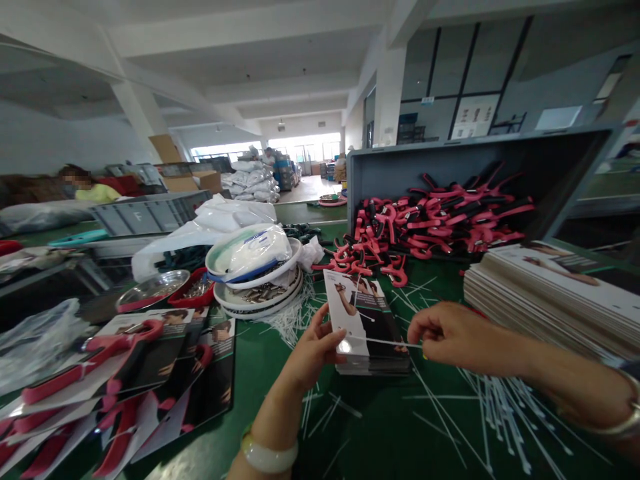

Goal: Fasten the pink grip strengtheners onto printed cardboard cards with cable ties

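Observation:
My left hand [309, 350] grips the left edge of a printed backing card [383, 317], its thumb on top near a punched hole. More cards are stacked beneath it, their layered edges showing at the front. A thin white cable tie [383, 342] stretches across the card to my right hand [463, 339], which pinches its free end. Another white tie lies on the card's upper part. Whether the stretched tie passes through a hole cannot be made out under my left thumb.
Loose cable ties [505, 413] are scattered over the green table. A grey crate [480, 157] holds pink-and-black pruner-like tools. Thick card stacks [525, 300] stand right; carded tools [125, 367] pile up left. Trays [257, 303] with metal parts sit beyond. A co-worker [90, 187] is far left.

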Available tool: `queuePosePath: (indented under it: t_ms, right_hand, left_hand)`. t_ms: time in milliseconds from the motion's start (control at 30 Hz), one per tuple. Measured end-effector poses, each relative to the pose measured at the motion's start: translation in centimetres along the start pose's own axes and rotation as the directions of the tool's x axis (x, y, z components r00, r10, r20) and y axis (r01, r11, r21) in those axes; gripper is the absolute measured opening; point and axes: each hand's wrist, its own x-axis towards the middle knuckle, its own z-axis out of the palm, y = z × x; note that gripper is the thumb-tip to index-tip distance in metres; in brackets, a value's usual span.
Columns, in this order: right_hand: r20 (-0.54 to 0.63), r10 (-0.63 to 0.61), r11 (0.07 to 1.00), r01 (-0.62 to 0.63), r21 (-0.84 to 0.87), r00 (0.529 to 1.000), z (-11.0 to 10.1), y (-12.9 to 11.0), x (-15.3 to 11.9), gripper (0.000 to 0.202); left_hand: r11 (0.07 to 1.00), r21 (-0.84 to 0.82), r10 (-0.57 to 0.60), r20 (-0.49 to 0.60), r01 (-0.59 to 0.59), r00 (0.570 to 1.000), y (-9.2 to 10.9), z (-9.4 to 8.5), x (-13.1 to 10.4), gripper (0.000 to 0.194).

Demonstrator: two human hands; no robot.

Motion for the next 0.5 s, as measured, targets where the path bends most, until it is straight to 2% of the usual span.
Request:
queuePosePath:
  t_ms: [200, 400, 500]
  right_hand:
    - [-0.044, -0.010, 0.994, 0.005, -0.114, 0.999, -0.9, -0.3, 0.5, 0.016]
    - [-0.045, -0.027, 0.995, 0.023, -0.102, 0.999, -1.0, 0.0, 0.9, 0.019]
    - [-0.018, -0.038, 0.999, 0.037, -0.028, 0.999, -0.8, -0.3, 1.1, 0.020]
  left_hand:
    - [1.000, 0.012, 0.022, 0.029, -0.023, 0.999, 0.1, 0.1, -0.1, 0.080]
    - [1.000, 0.012, 0.027, 0.038, -0.028, 0.999, 0.2, 0.1, -0.2, 0.083]
    - [0.999, 0.021, 0.033, 0.042, -0.034, 0.999, 0.2, 0.3, -0.3, 0.084]
